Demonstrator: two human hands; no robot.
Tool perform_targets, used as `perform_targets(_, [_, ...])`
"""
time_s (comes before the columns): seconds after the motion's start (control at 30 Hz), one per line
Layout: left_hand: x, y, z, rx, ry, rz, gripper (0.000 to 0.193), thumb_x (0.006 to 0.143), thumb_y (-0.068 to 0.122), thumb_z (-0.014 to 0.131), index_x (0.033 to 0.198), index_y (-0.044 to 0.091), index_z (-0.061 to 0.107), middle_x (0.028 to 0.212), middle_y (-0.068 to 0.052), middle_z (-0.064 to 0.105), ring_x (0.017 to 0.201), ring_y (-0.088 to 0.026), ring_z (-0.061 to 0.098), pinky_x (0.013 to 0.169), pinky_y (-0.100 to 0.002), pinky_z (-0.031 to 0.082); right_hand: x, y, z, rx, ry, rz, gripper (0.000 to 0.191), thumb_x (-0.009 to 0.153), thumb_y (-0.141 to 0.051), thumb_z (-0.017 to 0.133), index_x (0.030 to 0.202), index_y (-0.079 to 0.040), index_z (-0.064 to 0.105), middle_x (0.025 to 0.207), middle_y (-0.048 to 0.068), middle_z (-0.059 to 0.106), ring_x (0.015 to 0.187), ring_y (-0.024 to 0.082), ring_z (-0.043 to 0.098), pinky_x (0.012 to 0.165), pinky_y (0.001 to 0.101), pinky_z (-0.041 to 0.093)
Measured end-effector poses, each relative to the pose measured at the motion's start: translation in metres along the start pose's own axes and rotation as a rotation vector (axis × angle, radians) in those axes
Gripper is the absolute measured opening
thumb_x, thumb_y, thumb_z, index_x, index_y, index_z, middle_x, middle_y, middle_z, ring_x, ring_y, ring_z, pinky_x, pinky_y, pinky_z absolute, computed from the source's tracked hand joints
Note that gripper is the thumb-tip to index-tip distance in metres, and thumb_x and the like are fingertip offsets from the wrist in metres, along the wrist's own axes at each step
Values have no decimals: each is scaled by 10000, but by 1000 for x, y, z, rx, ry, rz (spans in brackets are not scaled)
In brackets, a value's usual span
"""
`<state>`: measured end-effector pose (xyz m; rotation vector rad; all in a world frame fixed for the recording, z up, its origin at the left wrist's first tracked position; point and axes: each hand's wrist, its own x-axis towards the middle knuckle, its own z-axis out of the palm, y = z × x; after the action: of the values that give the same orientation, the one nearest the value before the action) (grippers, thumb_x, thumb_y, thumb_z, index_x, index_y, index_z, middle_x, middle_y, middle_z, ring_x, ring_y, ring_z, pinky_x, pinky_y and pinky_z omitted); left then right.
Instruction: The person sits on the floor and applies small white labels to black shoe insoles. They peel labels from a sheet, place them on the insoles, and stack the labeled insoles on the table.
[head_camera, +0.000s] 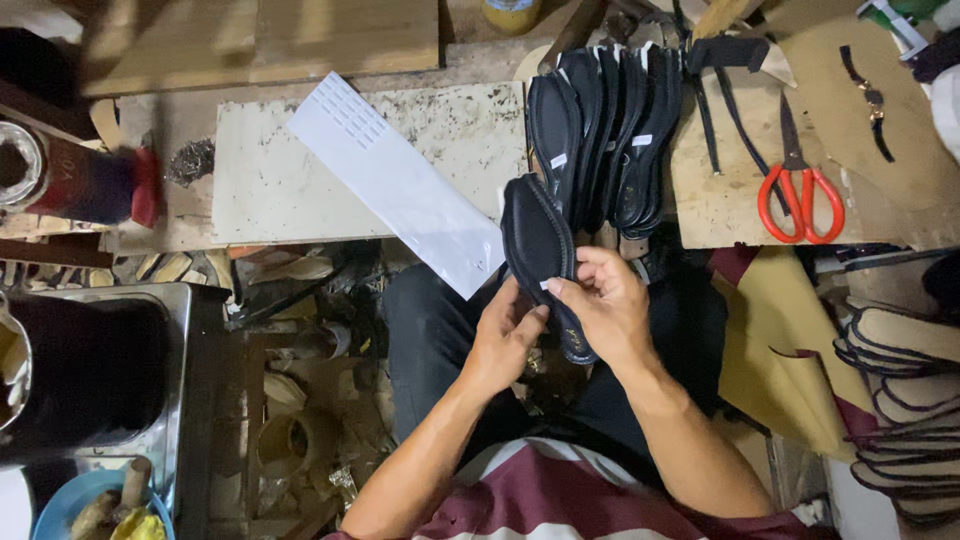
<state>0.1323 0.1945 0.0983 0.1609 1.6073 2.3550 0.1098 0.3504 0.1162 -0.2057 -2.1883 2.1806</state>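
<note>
Both hands are on one black insole (540, 250), left hand (505, 335) under it, right hand (610, 305) pinching its edge, just below the row of insoles (610, 130); red scissors (800, 195) right of that row.

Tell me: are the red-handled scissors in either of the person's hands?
No: the red-handled scissors lie on the board to the right, while the left hand and right hand both hold a black insole.

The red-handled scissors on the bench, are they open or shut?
Shut. The scissors lie flat on the workbench, their blades together in one dark point and the two red handle loops touching side by side.
</note>
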Motion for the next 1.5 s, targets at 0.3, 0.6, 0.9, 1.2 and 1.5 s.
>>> perform_targets(0.3, [73,11,-10,344,165,311,612,1002,106,609,1538,-21,342,1537,-183,431,1417,-288,478,1101,-386,475,100,-21,-17,-396,218,-312,626,849,-149,862,1352,55,548,1165,166,701,965,186,687,828,305,568])
perform_targets(0.6, [127,11,-10,811,96,261,624,948,337,646,1423,-46,519,1500,-262,500,1407,-399,469,1162,-416,369,155,-2,-76,-230,291,-291,698,873,-329,785,1415,-4,489,1334,214,647,1201,281,645,1027,417,523])
perform_targets(0.9, [136,5,1,799,99,272,648,935,344,680,1408,-73,529,1493,-297,488,1426,-412,440,1181,-424,328,164,-20,-69,-95,140,90,988,804,-126,739,1595,-64,150,1294,185,646,1161,270,648,973,380,523])
perform_targets(1.2, [146,16,-1,750,177,224,726,917,369,669,1456,-72,463,1534,-280,443,1432,-385,428,1178,-404,333,159,-15,-51,-541,201,-310,677,913,-283,854,1469,-33,557,1486,257,542,1369,342,513,1114,433,433])
perform_targets(1.5, [140,26,26,710,39,163,822,877,412,703,1477,-76,424,1515,-275,467,1434,-378,444,1182,-403,344,128,-31,-49,-665,181,-182,726,885,-295,740,1534,-97,481,1453,204,585,1345,322,578,1114,394,462])
